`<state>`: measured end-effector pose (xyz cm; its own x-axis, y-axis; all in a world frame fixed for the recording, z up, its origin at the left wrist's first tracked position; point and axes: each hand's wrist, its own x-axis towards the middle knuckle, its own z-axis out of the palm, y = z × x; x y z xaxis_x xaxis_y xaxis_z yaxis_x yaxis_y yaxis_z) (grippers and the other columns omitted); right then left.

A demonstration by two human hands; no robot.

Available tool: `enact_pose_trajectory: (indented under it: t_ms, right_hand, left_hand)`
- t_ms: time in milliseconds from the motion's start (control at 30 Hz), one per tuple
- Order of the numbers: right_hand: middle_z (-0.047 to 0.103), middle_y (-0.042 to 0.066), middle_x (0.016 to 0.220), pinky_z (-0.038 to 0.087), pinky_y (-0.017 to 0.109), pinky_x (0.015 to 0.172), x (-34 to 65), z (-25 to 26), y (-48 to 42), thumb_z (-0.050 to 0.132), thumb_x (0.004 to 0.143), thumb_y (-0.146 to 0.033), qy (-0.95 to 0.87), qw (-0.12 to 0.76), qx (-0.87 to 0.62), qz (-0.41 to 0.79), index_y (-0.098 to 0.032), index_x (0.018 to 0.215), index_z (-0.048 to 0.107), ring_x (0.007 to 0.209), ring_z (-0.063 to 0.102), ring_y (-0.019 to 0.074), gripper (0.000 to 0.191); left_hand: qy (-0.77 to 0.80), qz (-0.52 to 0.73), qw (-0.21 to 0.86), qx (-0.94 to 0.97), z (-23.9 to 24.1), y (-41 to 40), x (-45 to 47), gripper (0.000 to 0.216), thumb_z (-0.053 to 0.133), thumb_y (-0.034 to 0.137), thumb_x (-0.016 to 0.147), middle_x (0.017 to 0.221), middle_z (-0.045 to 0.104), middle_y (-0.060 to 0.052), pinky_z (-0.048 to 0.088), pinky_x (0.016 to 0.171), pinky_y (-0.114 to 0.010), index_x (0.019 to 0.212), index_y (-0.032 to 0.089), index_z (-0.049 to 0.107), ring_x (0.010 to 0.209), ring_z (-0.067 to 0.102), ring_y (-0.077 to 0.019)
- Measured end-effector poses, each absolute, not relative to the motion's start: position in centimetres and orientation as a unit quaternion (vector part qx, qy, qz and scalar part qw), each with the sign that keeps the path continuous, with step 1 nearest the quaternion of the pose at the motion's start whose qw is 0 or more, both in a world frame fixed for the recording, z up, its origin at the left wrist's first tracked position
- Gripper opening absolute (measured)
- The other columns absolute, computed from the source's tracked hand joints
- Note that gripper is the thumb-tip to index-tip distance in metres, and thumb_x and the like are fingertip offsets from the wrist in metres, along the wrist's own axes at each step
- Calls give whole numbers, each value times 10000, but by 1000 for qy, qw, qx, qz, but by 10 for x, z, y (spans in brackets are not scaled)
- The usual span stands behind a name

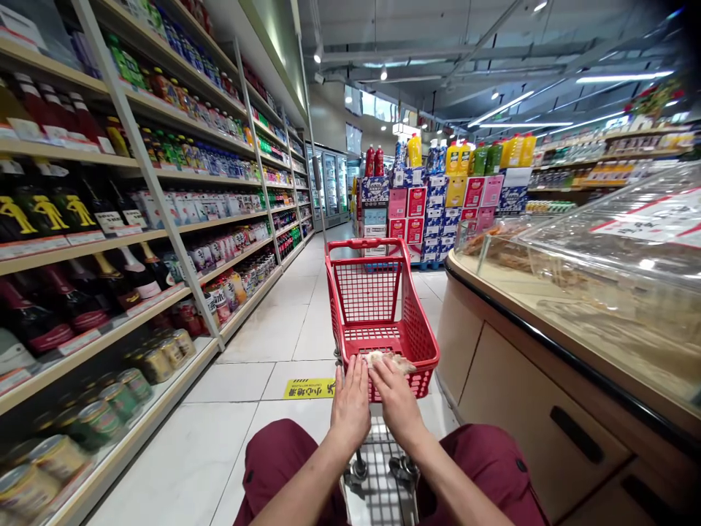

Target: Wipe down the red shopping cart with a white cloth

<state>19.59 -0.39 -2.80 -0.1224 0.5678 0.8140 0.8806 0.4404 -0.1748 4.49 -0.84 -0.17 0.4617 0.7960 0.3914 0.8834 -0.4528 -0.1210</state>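
A red plastic shopping cart [421,321] with a lattice basket stands right in front of me. My left hand [352,398] reaches forward to the near rim of the basket, its fingers stretched out side by side. Beside it, my right hand [395,398] lies with extended fingers over the same rim, on a crumpled whitish-brown cloth-like thing [405,363]. The hands' undersides and part of the pale thing are hidden. Below the basket, the cart's lower grey rack [380,504] and dark fittings show between my knees.
Shelves of bottles and cans [230,248] line the left side. A counter [493,365] with clear covers curves close on the right. Stacked drink cartons [408,212] stand ahead. A yellow caution sticker [309,388] lies on the tiled floor [285,321].
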Motion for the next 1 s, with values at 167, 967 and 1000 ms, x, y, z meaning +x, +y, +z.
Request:
enact_pose_trajectory:
  t_ms: [167, 967, 1000]
  right_hand:
    - [492, 56, 1288, 288, 470, 1030, 231, -20, -8, 338, 764, -15, -672, 438, -573, -169, -236, 1262, 471, 1250, 348, 215, 561]
    - [479, 99, 1293, 369, 447, 970, 276, -19, -4, 403, 795, -122, -705, 359, -568, -227, -186, 1233, 487, 1222, 388, 237, 451]
    - [508, 79, 1267, 383, 427, 965, 273, -18, -4, 384, 806, -116, -710, 369, -558, -219, -210, 1217, 504, 1199, 419, 216, 438]
  left_hand:
    - [-501, -100, 134, -849, 8, -12, 45, 686, 380, 117, 727, 1457, 180, -104, 145, 1085, -473, 1384, 79, 182, 1350, 83, -223]
    - [-496, -92, 93, -859, 18, -19, 51, 661, 372, 206, 767, 1463, 142, -115, 144, 1082, -478, 1382, 59, 176, 1350, 80, -232]
    - [-494, -92, 94, -860, 18, -19, 52, 663, 376, 207, 763, 1461, 151, -117, 144, 1083, -477, 1380, 58, 184, 1350, 87, -232]
